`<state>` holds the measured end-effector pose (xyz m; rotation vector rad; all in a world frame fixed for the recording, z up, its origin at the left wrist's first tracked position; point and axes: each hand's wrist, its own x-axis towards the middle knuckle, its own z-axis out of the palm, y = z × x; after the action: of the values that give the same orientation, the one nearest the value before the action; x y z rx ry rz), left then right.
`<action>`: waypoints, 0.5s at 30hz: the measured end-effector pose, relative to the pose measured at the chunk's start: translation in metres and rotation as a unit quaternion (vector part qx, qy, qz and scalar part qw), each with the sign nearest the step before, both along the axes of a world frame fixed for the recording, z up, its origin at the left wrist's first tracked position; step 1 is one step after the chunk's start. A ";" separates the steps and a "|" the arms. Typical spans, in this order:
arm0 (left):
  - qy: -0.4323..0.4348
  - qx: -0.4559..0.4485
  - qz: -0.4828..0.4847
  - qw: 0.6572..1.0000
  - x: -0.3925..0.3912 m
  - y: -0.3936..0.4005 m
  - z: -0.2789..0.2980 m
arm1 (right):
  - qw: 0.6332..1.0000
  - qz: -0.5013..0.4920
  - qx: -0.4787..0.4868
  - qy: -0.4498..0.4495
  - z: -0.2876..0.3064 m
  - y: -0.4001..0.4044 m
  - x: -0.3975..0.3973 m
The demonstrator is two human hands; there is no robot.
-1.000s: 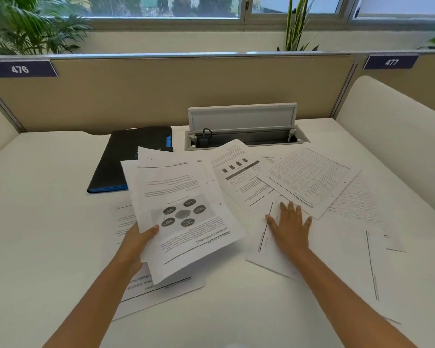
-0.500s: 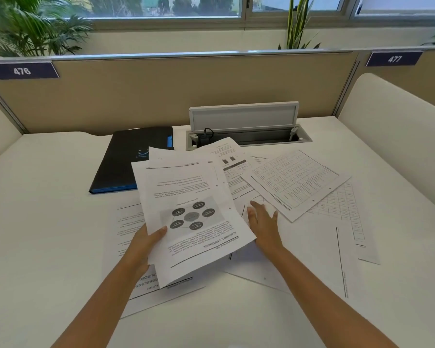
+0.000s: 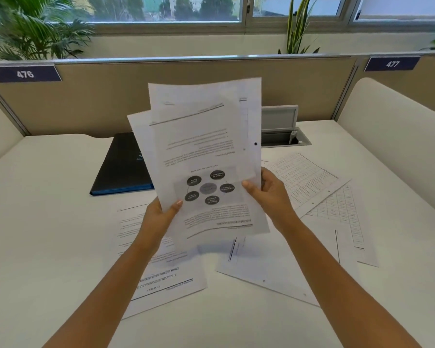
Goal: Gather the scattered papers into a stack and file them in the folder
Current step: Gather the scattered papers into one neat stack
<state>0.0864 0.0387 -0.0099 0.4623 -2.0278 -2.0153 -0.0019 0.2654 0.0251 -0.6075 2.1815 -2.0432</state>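
Note:
A loose sheaf of printed papers (image 3: pixel 201 151) is held upright in front of me, above the white desk (image 3: pixel 48 222); its front sheet shows a diagram of dark ovals. My left hand (image 3: pixel 158 217) grips its lower left edge and my right hand (image 3: pixel 269 194) grips its right edge. Several more sheets lie flat on the desk: a text page (image 3: pixel 166 280) under my left forearm, a blank-looking sheet (image 3: pixel 269 270) in the middle, and table-printed sheets (image 3: pixel 309 182) to the right. The dark folder (image 3: pixel 121 167) with a blue edge lies shut at the back left, partly hidden by the sheaf.
An open cable tray with a raised grey lid (image 3: pixel 281 124) sits at the back of the desk. Beige partitions (image 3: pixel 86 101) bound the back, and a padded divider (image 3: pixel 392 136) stands on the right. Plants stand behind the partition.
Both hands have lifted the sheaf off the desk and raised it upright. My right hand left the sheets on the desk and took the sheaf's right edge with another sheet added behind.

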 end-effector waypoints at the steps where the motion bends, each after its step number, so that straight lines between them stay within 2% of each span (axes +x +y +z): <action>1: 0.011 -0.007 -0.001 1.000 -0.001 0.001 0.004 | 1.000 0.002 -0.002 0.007 0.003 0.001 0.001; 8: 0.030 -0.047 -0.005 0.998 -0.002 0.014 0.016 | 0.999 -0.006 -0.032 -0.013 0.005 0.009 0.008; 15: 0.069 0.006 0.029 0.997 -0.004 0.025 0.034 | 0.998 -0.004 -0.062 -0.026 0.010 0.003 0.013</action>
<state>0.0823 0.0640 0.0239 0.3690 -1.8984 -1.9690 0.0111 0.2685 0.0355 -0.5511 2.0438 -2.1855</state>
